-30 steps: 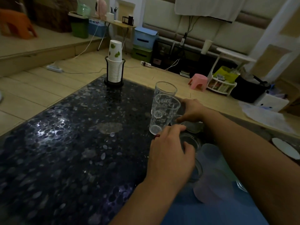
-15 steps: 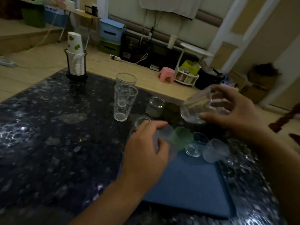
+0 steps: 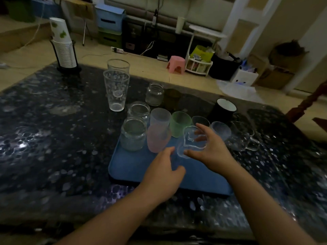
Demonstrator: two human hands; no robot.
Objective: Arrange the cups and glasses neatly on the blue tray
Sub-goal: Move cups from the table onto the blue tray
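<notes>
A blue tray [image 3: 134, 167] lies on the dark speckled table. At its far end stand a clear jar [image 3: 133, 134], a pink cup [image 3: 156, 138], a frosted cup [image 3: 160, 116], a green cup [image 3: 180, 122] and small clear glasses [image 3: 220, 129]. My right hand [image 3: 210, 149] is shut on a clear wavy-rimmed glass [image 3: 190, 142] over the tray's middle. My left hand [image 3: 162, 174] hovers beside that glass with fingers apart, holding nothing. Two tall glasses [image 3: 116, 89], a small jar [image 3: 154, 93] and a black mug [image 3: 223, 110] stand off the tray.
A stack of paper cups in a black holder [image 3: 64, 50] stands at the table's far left corner. A clear handled mug [image 3: 241, 137] sits right of the tray. Beyond the table are a pink stool [image 3: 176, 64], storage boxes and a white rack on the floor.
My right hand has brought the clear glass from up at the right down over the tray. My left hand has let go of the cups and drawn back. The view has tilted down.
</notes>
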